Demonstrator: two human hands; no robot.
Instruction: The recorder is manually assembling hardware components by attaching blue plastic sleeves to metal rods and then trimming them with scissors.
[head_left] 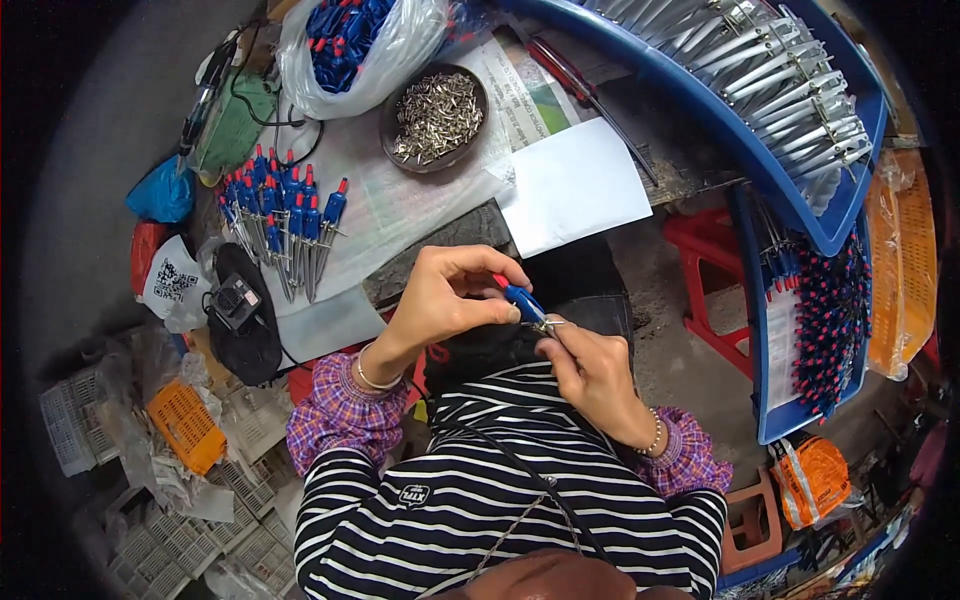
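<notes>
Tool, blue with a red tip, is spanning the space between the left hand and the right hand, just nearer the body than a white sheet. The left thumb and fingers are pinching its blue part; the right hand is gripping its metal end, apparently thumb against index finger, although the fingers are partly hiding the contact. Similar tools are lying clustered at left, near a bowl holding pins. A blue tray is holding metal parts.
</notes>
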